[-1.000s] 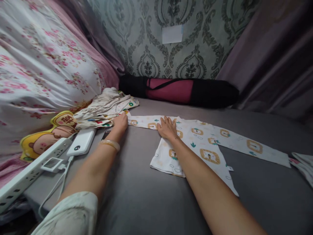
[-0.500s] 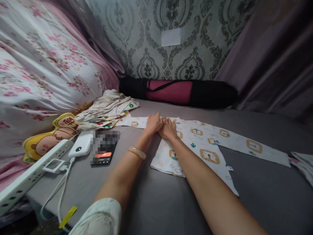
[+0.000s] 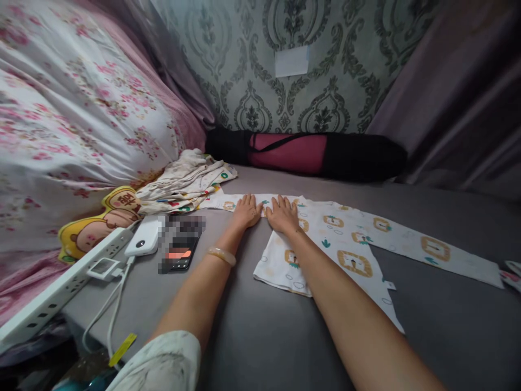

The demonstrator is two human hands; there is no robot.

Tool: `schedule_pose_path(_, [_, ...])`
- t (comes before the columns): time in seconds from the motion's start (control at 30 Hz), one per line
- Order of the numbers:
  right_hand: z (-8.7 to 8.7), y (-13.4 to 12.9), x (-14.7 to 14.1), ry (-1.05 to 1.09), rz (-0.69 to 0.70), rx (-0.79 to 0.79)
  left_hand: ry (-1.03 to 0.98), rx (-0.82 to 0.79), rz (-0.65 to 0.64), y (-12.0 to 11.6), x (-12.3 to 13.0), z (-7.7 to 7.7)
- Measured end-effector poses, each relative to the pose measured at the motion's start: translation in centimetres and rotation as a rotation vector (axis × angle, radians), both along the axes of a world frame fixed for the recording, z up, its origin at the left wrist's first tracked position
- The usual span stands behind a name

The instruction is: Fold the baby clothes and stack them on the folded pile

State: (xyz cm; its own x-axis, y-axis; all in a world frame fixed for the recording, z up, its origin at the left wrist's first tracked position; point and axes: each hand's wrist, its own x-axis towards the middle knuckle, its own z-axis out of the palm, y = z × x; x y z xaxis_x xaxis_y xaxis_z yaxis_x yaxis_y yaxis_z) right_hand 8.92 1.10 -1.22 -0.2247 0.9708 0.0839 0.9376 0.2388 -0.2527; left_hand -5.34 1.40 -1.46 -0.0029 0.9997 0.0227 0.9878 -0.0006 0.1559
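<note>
A white long-sleeved child's shirt (image 3: pixel 331 244) with yellow lion and green leaf prints lies spread on the grey bed surface (image 3: pixel 228 347). Its sleeves stretch out to the left and right. My left hand (image 3: pixel 246 212) rests flat on the left sleeve, fingers apart. Close beside it, my right hand (image 3: pixel 283 213) lies flat where that sleeve meets the body, fingers spread. Neither hand grips the cloth. The left sleeve's end reaches a heap of crumpled clothes (image 3: pixel 183 182).
At the left are a phone (image 3: pixel 183 244), a white power bank (image 3: pixel 142 239), a power strip (image 3: pixel 73 288) with cables and a yellow cartoon cushion (image 3: pixel 93 228). A black and pink long bag (image 3: pixel 288 152) lies along the wall. More cloth (image 3: pixel 513 274) touches the right sleeve's end.
My hands, which were together on the left sleeve, have moved apart and flattened. The left one went left along the sleeve. The view has shifted slightly.
</note>
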Motion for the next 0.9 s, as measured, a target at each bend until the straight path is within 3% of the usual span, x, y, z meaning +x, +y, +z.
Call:
schedule_pose_path(0.37, [0.2, 0.0, 0.0, 0.006, -0.005, -0.044, 0.027, -0.019, 0.164, 0.5, -4.7, 0.6])
schedule_pose_path(0.53, [0.2, -0.1, 0.0, 0.011, -0.005, -0.020, 0.014, -0.006, 0.188, 0.5, -5.2, 0.7])
schedule_pose_path(0.73, [0.3, -0.3, 0.1, 0.051, 0.003, -0.008, 0.061, 0.159, 0.215, -1.0, -1.8, 1.9])
schedule_pose_path(0.9, [1.2, 0.8, 1.2, 0.205, 0.025, -0.096, 0.013, 0.154, 0.060, -4.1, 4.3, 2.9])
